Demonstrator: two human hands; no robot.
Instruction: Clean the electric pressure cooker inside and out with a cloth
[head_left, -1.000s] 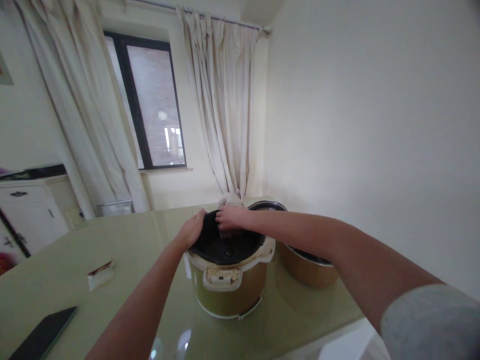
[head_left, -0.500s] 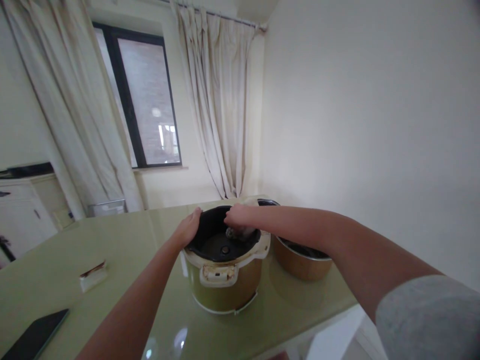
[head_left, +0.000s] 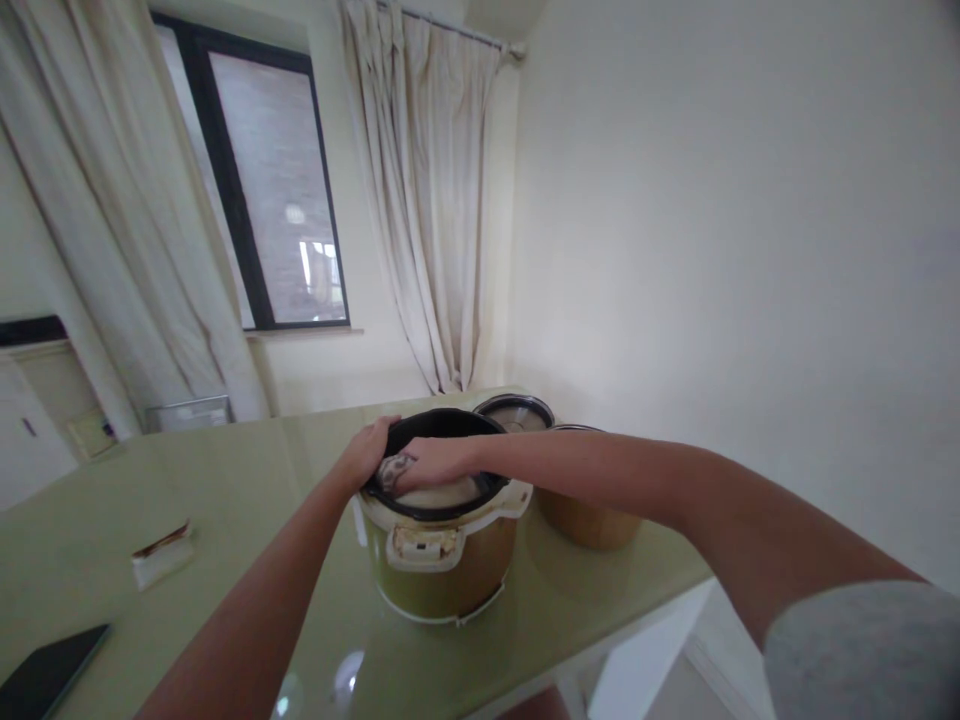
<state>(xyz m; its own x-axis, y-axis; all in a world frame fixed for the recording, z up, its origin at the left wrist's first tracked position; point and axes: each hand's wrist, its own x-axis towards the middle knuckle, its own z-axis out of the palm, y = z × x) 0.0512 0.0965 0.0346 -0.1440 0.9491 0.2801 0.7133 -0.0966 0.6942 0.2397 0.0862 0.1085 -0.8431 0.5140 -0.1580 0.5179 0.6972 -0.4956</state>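
An electric cooker body (head_left: pixel 450 580) with a dark interior and a worn off-white rim stands upright on the table. My left hand (head_left: pixel 367 452) grips the left side of its rim, its fingers hooked over the edge. Inside the cooker, my right hand (head_left: pixel 435 460) is closed on a pale patterned cloth (head_left: pixel 394 472), pressing it against the inner left wall. Part of the cloth hangs under the palm, and my forearm hides some of the interior.
Just right of the cooker sits a copper-coloured inner pot (head_left: pixel 589 522), partly behind my right forearm. A round dark-rimmed lid (head_left: pixel 517 410) lies behind. On the left of the table (head_left: pixel 277 500) are a small white packet (head_left: pixel 163 555) and a dark phone or tablet (head_left: pixel 52 672).
My right hand has moved the cloth from the cooker's inner right side across to the left wall. My left hand stays on the rim. The view has shifted slightly right, and the lid shows more.
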